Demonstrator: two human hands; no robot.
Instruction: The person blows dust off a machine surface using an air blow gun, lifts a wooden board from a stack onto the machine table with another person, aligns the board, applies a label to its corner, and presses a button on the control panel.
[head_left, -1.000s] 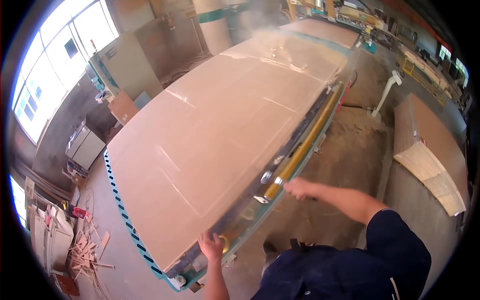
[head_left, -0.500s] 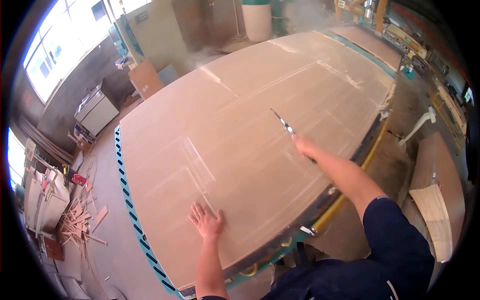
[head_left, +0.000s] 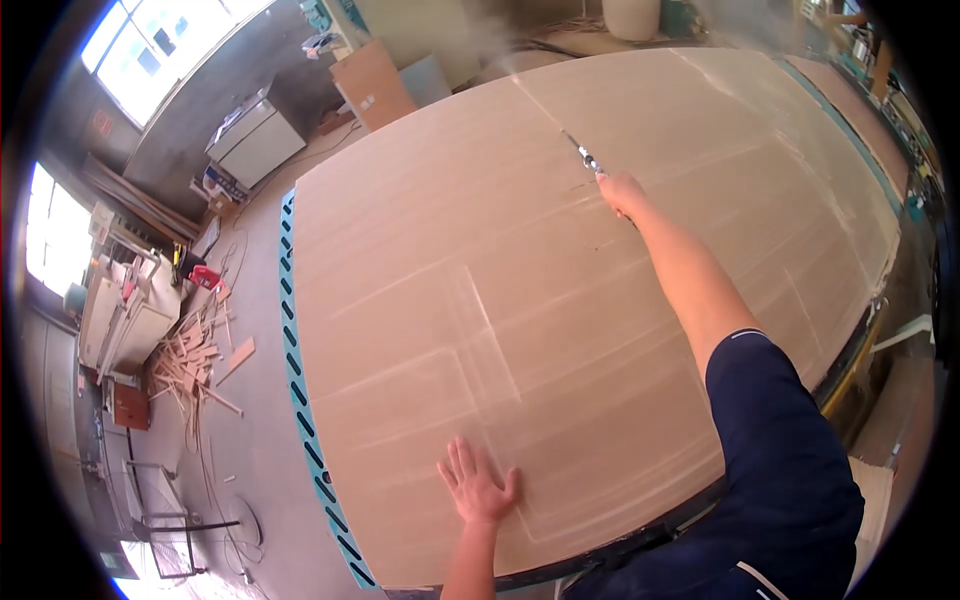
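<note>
A large brown wooden board fills the middle of the view, with pale dust lines and faint grooves on its face. My left hand lies flat on the board near its front edge, fingers spread. Stretched far over the board, my right hand is wrapped round an air blow gun. Its thin nozzle points to the far edge, where a streak of dust runs and a haze rises. The gun's handle is mostly hidden in my hand.
A teal slotted strip runs along the board's left side. On the floor to the left lie wood scraps and cables. A white cabinet and a leaning brown panel stand beyond the far left edge.
My right hand has reached farther across the board with the air blow gun, toward the far edge. My left hand stays flat on the board. The view has shifted, and dust now rises at the far edge.
</note>
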